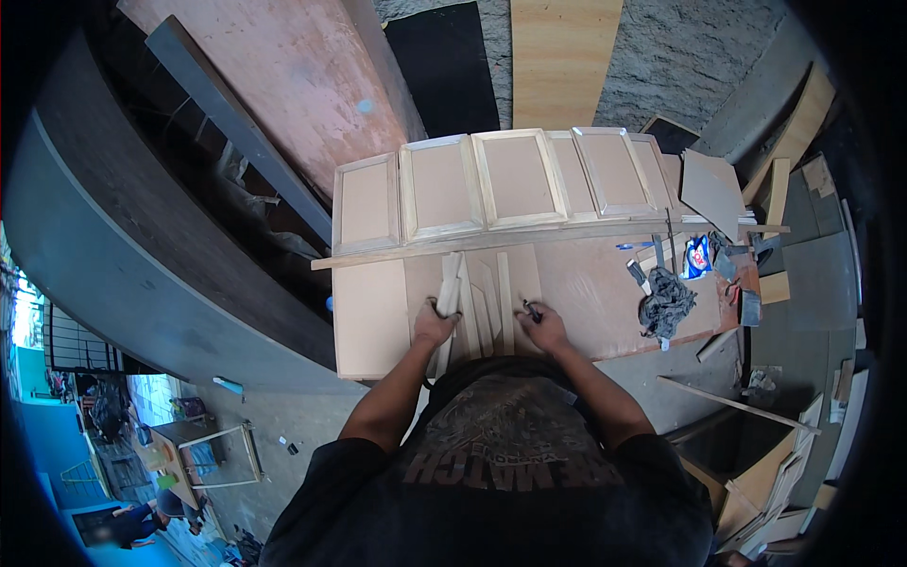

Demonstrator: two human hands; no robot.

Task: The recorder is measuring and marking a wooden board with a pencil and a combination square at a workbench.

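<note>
My left hand (436, 323) is closed around pale wooden strips (451, 285) that lie lengthwise on the worktable. To their right are more wooden strips (482, 307), some with angled ends, and a straight one (505, 298) standing a little apart. My right hand (545, 331) is beside that straight strip, its fingers closed on a small dark pen-like object (532, 312); its exact kind is too small to tell. Beyond both hands, a long wooden batten (416, 253) crosses the table in front of a row of framed wooden panels (522, 178).
Crumpled grey cloth (666, 304) and a blue-and-white packet (697, 257) lie on the right of the table (590, 293). A large curved dark piece (189, 255) borders the left. Timber offcuts (770, 472) lean at lower right. Another person (132, 524) is far off at lower left.
</note>
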